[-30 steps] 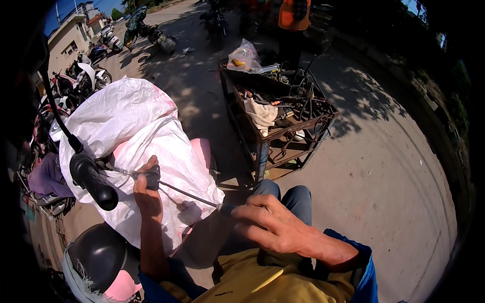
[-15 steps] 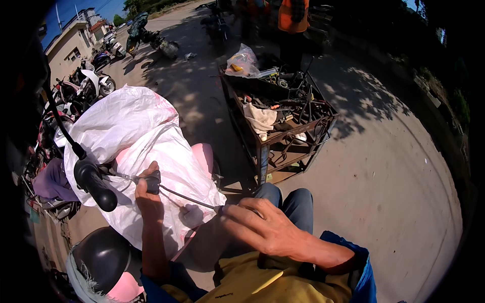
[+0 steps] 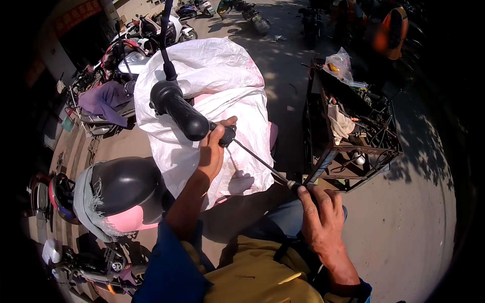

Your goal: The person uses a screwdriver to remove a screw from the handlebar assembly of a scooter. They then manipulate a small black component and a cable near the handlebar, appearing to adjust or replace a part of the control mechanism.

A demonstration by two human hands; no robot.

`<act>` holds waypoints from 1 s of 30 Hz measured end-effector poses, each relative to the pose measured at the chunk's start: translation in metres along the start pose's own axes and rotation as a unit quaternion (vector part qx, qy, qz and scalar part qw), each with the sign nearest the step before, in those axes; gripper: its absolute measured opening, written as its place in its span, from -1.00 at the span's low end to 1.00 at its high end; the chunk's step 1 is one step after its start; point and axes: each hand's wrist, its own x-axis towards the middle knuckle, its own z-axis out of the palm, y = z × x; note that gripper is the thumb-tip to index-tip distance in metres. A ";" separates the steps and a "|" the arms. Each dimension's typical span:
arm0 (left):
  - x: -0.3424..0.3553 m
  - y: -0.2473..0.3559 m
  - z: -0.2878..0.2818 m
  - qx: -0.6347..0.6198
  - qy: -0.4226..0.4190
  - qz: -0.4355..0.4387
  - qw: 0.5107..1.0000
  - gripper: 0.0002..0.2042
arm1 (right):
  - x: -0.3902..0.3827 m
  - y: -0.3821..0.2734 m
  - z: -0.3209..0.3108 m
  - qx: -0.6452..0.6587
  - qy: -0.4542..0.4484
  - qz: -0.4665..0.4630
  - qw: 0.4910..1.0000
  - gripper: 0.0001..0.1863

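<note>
**Cable work at a scooter handlebar grip**

While the left hand (image 3: 212, 149) curls its fingers around the end of the black handlebar grip (image 3: 181, 112) at centre left of the frame, a thin metal cable (image 3: 255, 160) runs taut from that end down and right to the right hand (image 3: 321, 214), whose fingers are pinched shut on the cable's lower end at lower centre. By the look of it, the step in hand is feeding or drawing the cable at the grip; the next move would seem to call for a steady pull along the cable's line, with the left hand bracing the bar.

At far upper left a red sign (image 3: 76, 15) hangs over a dark shopfront. At lower left sits a black helmet (image 3: 124, 189) with pink lining. Behind the grip, at upper centre, a large white woven sack (image 3: 222, 76) with faint pink marks bulges full. At upper right, a clear plastic bag (image 3: 339, 63) tops a dark metal crate (image 3: 353, 136) of parts and rags.
</note>
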 end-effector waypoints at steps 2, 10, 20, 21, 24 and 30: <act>-0.002 0.001 -0.003 0.010 -0.013 0.021 1.000 -0.68 | 0.001 0.001 0.004 0.009 0.009 0.001 1.000 -0.43; -0.006 0.010 -0.003 0.044 -0.027 0.025 0.998 -0.55 | -0.005 0.005 0.007 0.065 0.019 0.056 0.996 -0.44; -0.011 0.014 -0.014 0.013 -0.011 0.022 1.000 -0.56 | -0.012 0.110 0.015 0.109 0.104 0.319 0.936 -0.60; -0.002 -0.001 -0.008 0.006 -0.023 0.007 1.000 -0.54 | -0.019 0.132 0.015 0.068 0.109 0.336 0.933 -0.61; -0.006 0.010 -0.008 0.031 -0.008 0.013 0.999 -0.51 | -0.010 0.185 0.042 0.044 0.100 0.351 0.930 -0.64; 0.002 0.000 -0.010 0.012 -0.027 0.003 1.000 -0.47 | -0.028 0.271 0.107 -0.035 0.027 0.363 0.931 -0.64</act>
